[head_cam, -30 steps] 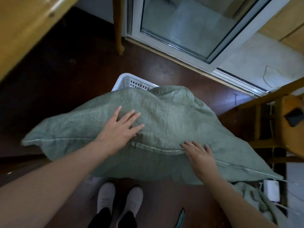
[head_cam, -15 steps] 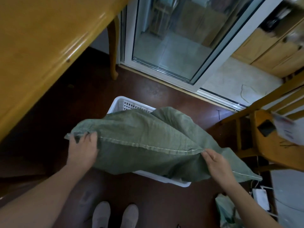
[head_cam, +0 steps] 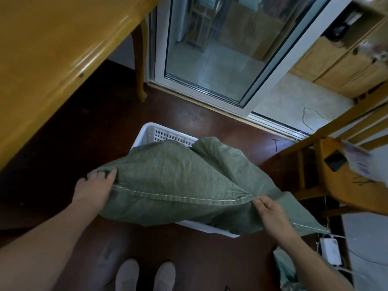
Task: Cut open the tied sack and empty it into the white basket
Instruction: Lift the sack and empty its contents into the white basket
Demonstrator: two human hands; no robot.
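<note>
dull green sack (head_cam: 178, 177), white lattice basket (head_cam: 159, 134), dark red-brown floor (head_cam: 189, 253)

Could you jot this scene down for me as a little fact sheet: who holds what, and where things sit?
Container: white basket on the floor, mostly covered
Cover: green sack draped over it, stitched seam towards the person
Grip, left: left hand grips the sack's corner
Grip, right: right hand pinches the seam
Contents: hidden
Nearby: wooden table, wooden chair, glass door
</note>
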